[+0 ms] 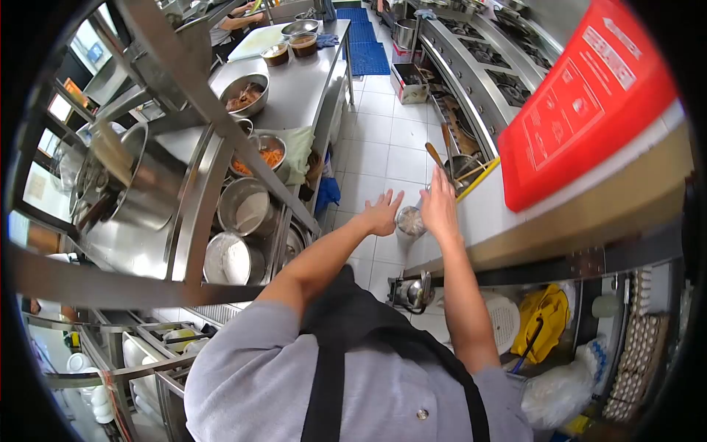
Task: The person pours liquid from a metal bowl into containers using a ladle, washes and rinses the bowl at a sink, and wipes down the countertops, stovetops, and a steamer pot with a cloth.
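Both of my hands reach forward over the tiled floor, either side of a small round container (410, 220) with pale contents. My left hand (381, 213) is on its left with the fingers spread and nothing in them. On the container's right, my right hand (440, 206) is held up with its fingers stretched out and close together, near the white counter edge. Whether either hand touches the container I cannot tell. Beyond my right hand, wooden-handled tools (434, 153) stand by a pan.
On the left, a steel table (283, 110) bears bowls, one with shredded orange food (271, 157). Pots of white contents (237, 259) sit nearer. Stoves (482, 55) and a red box (582, 103) are on the right. A person's arm (243, 20) shows at the far left.
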Motion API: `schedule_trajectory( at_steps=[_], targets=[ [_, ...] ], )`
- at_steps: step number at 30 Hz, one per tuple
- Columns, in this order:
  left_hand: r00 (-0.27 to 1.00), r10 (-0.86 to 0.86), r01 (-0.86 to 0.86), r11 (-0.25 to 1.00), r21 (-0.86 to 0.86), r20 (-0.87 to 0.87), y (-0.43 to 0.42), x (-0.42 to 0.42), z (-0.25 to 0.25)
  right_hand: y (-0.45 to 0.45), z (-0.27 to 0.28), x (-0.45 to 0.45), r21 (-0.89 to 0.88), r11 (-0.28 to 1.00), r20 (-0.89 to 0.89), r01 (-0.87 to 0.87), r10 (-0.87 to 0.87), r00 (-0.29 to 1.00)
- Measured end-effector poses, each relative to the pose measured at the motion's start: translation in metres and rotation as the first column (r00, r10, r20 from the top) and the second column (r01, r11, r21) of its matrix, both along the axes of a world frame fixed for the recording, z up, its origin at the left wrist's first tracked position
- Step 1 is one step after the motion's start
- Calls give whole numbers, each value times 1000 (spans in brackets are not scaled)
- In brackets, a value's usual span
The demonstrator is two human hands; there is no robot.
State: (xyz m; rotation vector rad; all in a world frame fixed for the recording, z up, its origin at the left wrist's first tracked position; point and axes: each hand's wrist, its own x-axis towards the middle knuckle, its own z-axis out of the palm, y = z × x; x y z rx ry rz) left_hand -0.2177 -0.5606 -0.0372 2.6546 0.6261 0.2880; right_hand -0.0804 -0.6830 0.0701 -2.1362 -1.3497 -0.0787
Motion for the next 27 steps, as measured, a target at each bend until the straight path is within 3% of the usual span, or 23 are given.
schedule_trajectory(
  at_steps=[2,4,5,7,8,11,12,13,15,16,18,19,21,27],
  targets=[
    [999,-4,-9,943,333,36,21,29,-9,4,-13,7,-10,999,-17,39,-39,999],
    [987,32,-23,998,61,-160,60,64,3,15,-26,16,-24,997,-33,80,-81,996],
    [986,37,-28,998,58,-160,88,82,4,23,-34,19,-54,993,-112,102,-107,988],
    [964,-170,86,927,-364,-206,148,116,5,44,-46,31,-85,989,-189,118,-132,973],
    [964,-167,83,928,-364,-207,170,130,4,56,-52,37,-161,981,-241,106,-143,960],
    [905,39,-196,922,-334,-423,238,179,15,103,-50,57,-325,944,-355,53,-173,919],
    [974,10,-98,917,-386,-225,262,191,5,124,-42,70,-411,911,-399,3,-183,898],
    [974,30,-120,909,-400,-224,275,203,-8,141,-31,79,-425,905,-396,-18,-168,903],
    [908,254,-374,850,-372,-332,303,225,-3,185,-10,102,-575,812,-478,-100,-234,847],
    [903,280,-397,835,-382,-327,321,236,-1,207,-5,114,-582,804,-469,-120,-212,858],
    [954,286,-281,764,-580,-87,354,255,1,246,1,139,-532,847,-327,14,-220,919],
    [948,306,-295,753,-588,-84,377,263,3,269,4,154,-538,843,-321,-2,-202,925],
    [869,478,-323,741,-589,125,417,275,18,308,9,182,-469,882,-372,38,-237,897],
    [666,716,-464,617,-636,210,565,252,57,457,25,244,-377,921,-367,-94,-55,929]
  ],
)
